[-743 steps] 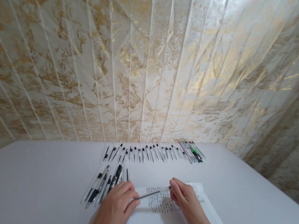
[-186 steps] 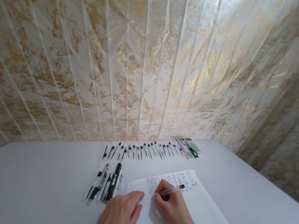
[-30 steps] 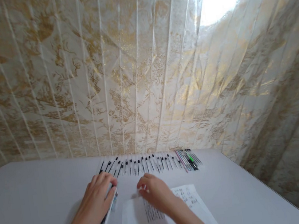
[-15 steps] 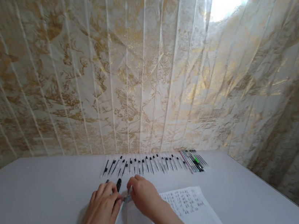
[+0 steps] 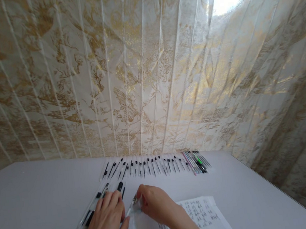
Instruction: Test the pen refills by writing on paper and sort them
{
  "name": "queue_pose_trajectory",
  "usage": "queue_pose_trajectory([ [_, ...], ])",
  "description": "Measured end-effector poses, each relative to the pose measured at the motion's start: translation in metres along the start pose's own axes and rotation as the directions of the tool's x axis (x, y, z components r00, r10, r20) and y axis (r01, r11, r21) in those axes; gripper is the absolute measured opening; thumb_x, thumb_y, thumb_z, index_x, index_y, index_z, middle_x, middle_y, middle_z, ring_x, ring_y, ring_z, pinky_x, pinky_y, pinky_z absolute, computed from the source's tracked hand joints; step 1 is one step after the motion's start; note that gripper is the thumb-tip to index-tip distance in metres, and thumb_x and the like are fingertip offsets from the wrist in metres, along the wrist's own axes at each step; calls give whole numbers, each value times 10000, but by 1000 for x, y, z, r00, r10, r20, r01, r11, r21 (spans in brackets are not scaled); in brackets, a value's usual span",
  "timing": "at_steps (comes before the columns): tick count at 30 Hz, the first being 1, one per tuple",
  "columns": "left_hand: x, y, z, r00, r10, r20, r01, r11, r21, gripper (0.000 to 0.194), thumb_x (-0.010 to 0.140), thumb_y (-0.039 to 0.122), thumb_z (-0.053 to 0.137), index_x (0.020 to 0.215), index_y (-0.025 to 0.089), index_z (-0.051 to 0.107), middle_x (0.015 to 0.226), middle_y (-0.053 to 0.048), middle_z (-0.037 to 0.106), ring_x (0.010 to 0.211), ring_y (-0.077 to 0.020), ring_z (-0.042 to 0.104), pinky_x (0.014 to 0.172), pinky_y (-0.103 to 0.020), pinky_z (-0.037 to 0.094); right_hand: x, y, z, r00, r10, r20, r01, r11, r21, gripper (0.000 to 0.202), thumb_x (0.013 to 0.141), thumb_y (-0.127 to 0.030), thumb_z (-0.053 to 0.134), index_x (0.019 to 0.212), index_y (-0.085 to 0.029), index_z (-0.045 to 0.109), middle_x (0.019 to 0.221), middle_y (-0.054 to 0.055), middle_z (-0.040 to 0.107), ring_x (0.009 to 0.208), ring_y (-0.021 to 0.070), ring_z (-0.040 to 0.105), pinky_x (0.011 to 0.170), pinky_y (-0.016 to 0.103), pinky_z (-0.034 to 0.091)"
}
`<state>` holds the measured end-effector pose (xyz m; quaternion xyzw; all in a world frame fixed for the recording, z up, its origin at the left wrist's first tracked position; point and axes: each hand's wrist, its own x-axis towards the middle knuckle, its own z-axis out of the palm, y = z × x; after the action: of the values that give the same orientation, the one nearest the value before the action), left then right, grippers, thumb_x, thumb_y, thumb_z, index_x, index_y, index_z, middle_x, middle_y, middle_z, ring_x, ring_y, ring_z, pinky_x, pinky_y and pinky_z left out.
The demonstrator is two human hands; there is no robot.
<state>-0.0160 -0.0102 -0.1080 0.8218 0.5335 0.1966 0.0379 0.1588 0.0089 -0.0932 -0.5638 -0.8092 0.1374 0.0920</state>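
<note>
My right hand [image 5: 155, 202] pinches a slim clear pen [image 5: 131, 204], tilted, over the top left part of a written sheet [image 5: 202, 213]. Just left of it, my left hand [image 5: 107, 218] lies palm down with its fingers apart, over several black-capped pens [image 5: 89, 217] on the white table. The thumb is near the lower end of the clear pen; whether they touch is hard to tell. Beyond the left fingertips sticks out a black cap [image 5: 120, 186]. What lies under the left palm is hidden.
A long row of clear pens with black caps [image 5: 148, 167] runs along the back of the white table [image 5: 34, 197]. At its right end lies a cluster of coloured and black pens [image 5: 197, 162]. A gold-patterned curtain [image 5: 125, 76] hangs behind the table.
My right hand has moved right, away from my left, with the clear pen. My left hand has opened and shifted slightly, and more pens show beside it. The view has shifted a little.
</note>
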Motion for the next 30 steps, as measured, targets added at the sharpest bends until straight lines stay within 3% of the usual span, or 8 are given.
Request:
queue_pose_trajectory([
  [4,9,-14,-8,998,-42,-51,40,998,-41,142,737,227,523,605,207,572,837,-60,617,858,-260,533,757,-370,386,6,-2,5,999,-22,-47,22,1000,-7,344,755,3,470,1000,-197,604,949,64,688,821,195,651,624,249,386],
  [8,24,-42,-18,983,-142,-120,96,940,-327,219,758,359,568,594,216,552,703,-12,604,744,-216,528,696,-297,392,10,-7,8,990,-74,-122,69,997,-42,338,778,-8,479,1034,-199,590,985,53,659,828,185,640,629,251,411],
  [10,29,-51,-24,976,-217,-27,165,813,-559,252,742,405,621,597,208,561,592,18,561,620,-175,507,607,-248,383,11,-13,12,970,-174,-172,156,981,-115,302,791,-37,526,1029,-210,595,963,36,647,830,181,625,635,251,428],
  [13,30,-51,-35,958,-232,167,269,531,-804,256,689,402,719,619,180,613,550,25,566,533,-127,485,531,-198,369,12,-25,20,910,-366,-193,303,907,-294,113,841,-132,581,909,-213,619,882,20,627,812,195,583,641,280,446],
  [17,26,-39,-49,903,-297,311,371,171,-913,254,670,325,772,856,164,706,666,-7,651,632,-146,586,576,-188,463,14,-35,32,823,-545,-157,437,786,-438,155,869,-271,601,737,-189,597,800,22,593,786,202,533,621,307,441],
  [21,26,-34,-52,867,-298,400,387,-106,-916,239,653,158,782,884,146,724,787,-44,697,765,-160,650,695,-201,542,14,-29,36,764,-626,-158,506,733,-455,160,879,-292,596,757,-190,572,792,5,577,765,180,504,615,300,420],
  [25,28,-36,-46,833,-311,458,390,-259,-884,173,763,79,687,923,135,721,848,-61,713,701,-117,665,669,-173,563,15,-22,37,735,-660,-158,536,708,-459,134,908,-279,558,802,-198,546,809,-12,586,740,168,500,617,302,408],
  [30,29,-35,-40,816,-362,451,366,-279,-888,139,833,44,590,879,84,716,882,-123,724,763,-156,699,640,-181,580,16,-22,39,726,-667,-166,544,705,-454,129,932,-258,522,820,-194,531,817,-14,614,752,164,518,632,295,412],
])
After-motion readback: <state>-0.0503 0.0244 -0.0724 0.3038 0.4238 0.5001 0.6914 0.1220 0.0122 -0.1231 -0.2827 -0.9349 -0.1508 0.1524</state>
